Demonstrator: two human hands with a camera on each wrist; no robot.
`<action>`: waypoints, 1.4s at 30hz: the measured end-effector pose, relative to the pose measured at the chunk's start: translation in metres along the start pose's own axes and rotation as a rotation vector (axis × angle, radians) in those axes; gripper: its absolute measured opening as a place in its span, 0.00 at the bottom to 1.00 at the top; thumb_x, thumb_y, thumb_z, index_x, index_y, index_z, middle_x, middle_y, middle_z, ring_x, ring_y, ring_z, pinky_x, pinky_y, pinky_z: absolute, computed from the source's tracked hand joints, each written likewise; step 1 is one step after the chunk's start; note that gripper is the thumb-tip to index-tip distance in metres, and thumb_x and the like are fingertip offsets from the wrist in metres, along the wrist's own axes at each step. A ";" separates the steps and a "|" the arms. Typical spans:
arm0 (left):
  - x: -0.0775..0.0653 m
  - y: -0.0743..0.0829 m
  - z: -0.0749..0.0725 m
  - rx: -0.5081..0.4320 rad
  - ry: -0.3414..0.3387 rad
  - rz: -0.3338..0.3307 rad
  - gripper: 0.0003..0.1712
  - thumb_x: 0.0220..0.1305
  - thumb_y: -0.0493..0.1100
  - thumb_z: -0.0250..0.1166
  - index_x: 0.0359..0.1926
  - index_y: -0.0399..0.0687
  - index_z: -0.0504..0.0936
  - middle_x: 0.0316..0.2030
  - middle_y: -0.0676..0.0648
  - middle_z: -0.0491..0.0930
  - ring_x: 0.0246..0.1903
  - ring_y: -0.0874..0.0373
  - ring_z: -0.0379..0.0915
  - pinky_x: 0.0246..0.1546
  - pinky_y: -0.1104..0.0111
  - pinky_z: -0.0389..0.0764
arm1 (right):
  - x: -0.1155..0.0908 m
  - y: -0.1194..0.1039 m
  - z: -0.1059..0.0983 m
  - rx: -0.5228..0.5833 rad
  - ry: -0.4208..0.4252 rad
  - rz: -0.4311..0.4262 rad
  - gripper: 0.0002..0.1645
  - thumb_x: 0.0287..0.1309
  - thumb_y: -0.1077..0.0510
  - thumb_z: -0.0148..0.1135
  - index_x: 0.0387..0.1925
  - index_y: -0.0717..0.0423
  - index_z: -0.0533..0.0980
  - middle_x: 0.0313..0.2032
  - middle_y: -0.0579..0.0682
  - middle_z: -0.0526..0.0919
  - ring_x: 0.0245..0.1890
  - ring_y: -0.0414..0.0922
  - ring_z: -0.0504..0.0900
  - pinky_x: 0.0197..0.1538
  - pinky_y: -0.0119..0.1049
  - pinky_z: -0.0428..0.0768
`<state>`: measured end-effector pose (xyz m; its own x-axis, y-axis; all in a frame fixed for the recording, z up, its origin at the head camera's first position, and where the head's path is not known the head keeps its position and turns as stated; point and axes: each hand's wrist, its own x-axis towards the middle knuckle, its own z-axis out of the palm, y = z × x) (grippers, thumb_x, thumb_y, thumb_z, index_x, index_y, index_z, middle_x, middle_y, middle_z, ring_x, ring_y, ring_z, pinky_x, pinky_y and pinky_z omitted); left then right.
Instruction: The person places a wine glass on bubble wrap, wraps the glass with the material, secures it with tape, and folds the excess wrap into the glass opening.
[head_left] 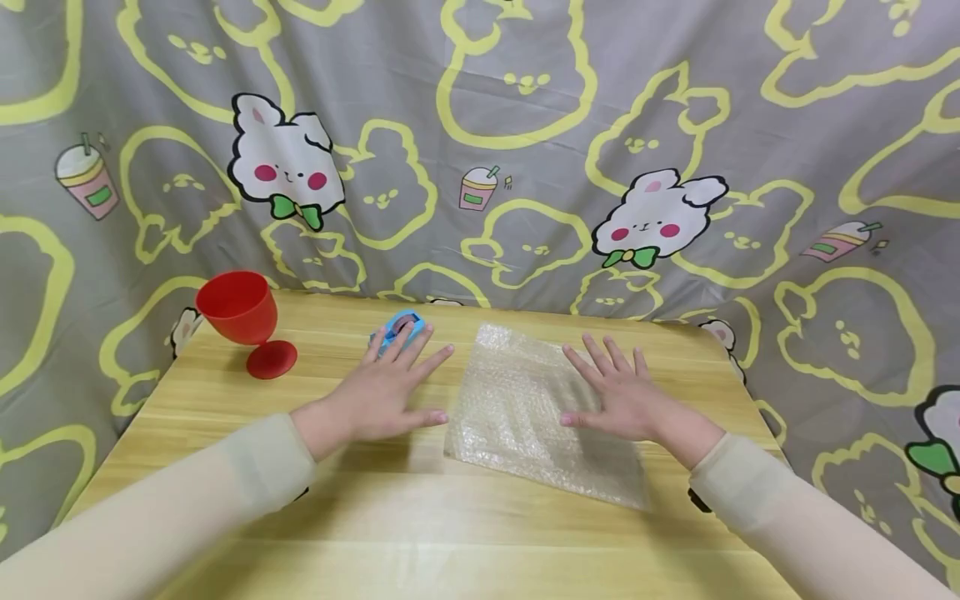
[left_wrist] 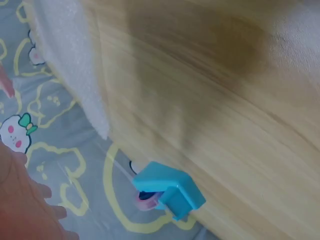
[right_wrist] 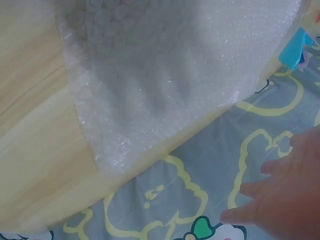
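Sleeves (head_left: 187, 487) of pale cream reach in from the near side, each ending in a bare hand with its back upward. The left hand (head_left: 378, 400) hovers over the worktop (head_left: 420, 525), fingers spread; its grip is released and holds nothing. The right hand (head_left: 630, 404) hangs above a sheet of bubble wrap (head_left: 517, 417), throwing a shadow on it; that grip is released too, thumb and fingers splayed.

I would judge this a ready position, with no handling begun. A first move would call for lowering a hand and curling its fingers; the light sheet probably wants a pinch at one edge so it doesn't skid.

The bubble wrap lies askew right of middle, one corner near the back edge. Farther off at left, a red stemmed goblet (head_left: 243, 315) stands on its round foot. Beyond the left fingertips, near the back edge, sits a blue tape dispenser (left_wrist: 172, 181) with its roll of tape (left_wrist: 147, 202).

The worktop has light wood grain. Behind it and along both sides hangs grey curtain fabric (head_left: 555, 183), printed with yellow animal outlines, white rabbits and straw cups.
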<state>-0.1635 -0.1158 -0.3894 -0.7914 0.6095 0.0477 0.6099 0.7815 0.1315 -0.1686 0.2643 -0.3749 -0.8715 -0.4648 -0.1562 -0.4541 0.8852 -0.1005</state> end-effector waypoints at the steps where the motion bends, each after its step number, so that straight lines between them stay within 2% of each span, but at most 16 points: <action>1: 0.000 0.001 0.002 -0.003 0.001 0.004 0.52 0.64 0.79 0.46 0.80 0.59 0.48 0.78 0.40 0.34 0.76 0.40 0.23 0.71 0.37 0.31 | 0.000 0.000 0.001 0.000 0.000 0.000 0.63 0.56 0.22 0.56 0.80 0.47 0.44 0.79 0.61 0.37 0.76 0.67 0.34 0.67 0.75 0.32; 8: 0.003 0.007 0.011 -0.061 -0.009 0.020 0.51 0.66 0.73 0.54 0.80 0.59 0.47 0.78 0.39 0.36 0.76 0.39 0.23 0.72 0.40 0.29 | 0.001 0.002 0.009 0.003 -0.009 -0.005 0.61 0.58 0.23 0.55 0.80 0.47 0.43 0.78 0.61 0.36 0.75 0.67 0.35 0.67 0.75 0.32; 15: 0.008 0.009 0.019 -0.078 -0.039 0.011 0.51 0.66 0.76 0.49 0.80 0.60 0.46 0.78 0.41 0.34 0.76 0.39 0.23 0.73 0.42 0.29 | 0.001 0.003 0.016 0.039 -0.006 0.002 0.61 0.58 0.24 0.57 0.80 0.47 0.44 0.78 0.61 0.37 0.75 0.68 0.35 0.67 0.75 0.33; 20: 0.012 0.010 0.023 -0.087 -0.038 0.012 0.51 0.67 0.75 0.49 0.80 0.58 0.47 0.78 0.40 0.34 0.76 0.38 0.24 0.72 0.42 0.29 | 0.000 0.004 0.020 0.049 -0.006 0.001 0.61 0.59 0.24 0.56 0.80 0.45 0.43 0.78 0.61 0.37 0.75 0.68 0.36 0.68 0.74 0.33; 29: 0.017 0.018 0.035 -0.049 -0.043 0.073 0.50 0.66 0.74 0.52 0.80 0.57 0.50 0.78 0.38 0.39 0.76 0.36 0.31 0.73 0.40 0.38 | -0.001 0.003 0.028 0.071 -0.005 0.003 0.60 0.59 0.25 0.57 0.80 0.46 0.42 0.78 0.61 0.36 0.75 0.69 0.36 0.67 0.75 0.32; 37: 0.022 0.024 0.047 -0.062 -0.053 0.087 0.50 0.67 0.74 0.52 0.79 0.54 0.51 0.78 0.38 0.40 0.76 0.36 0.33 0.72 0.39 0.39 | 0.000 0.003 0.036 0.080 -0.011 0.015 0.61 0.58 0.22 0.54 0.80 0.46 0.42 0.78 0.61 0.35 0.75 0.69 0.37 0.67 0.74 0.30; 42: 0.026 0.026 0.055 -0.081 -0.070 0.089 0.50 0.67 0.73 0.52 0.79 0.54 0.52 0.78 0.37 0.43 0.76 0.36 0.34 0.72 0.39 0.38 | -0.001 0.003 0.041 0.077 0.007 0.012 0.61 0.58 0.23 0.55 0.80 0.46 0.43 0.78 0.63 0.38 0.74 0.71 0.40 0.66 0.76 0.34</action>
<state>-0.1659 -0.0724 -0.4395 -0.7276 0.6860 -0.0057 0.6699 0.7123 0.2095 -0.1615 0.2664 -0.4152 -0.8782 -0.4537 -0.1514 -0.4281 0.8868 -0.1742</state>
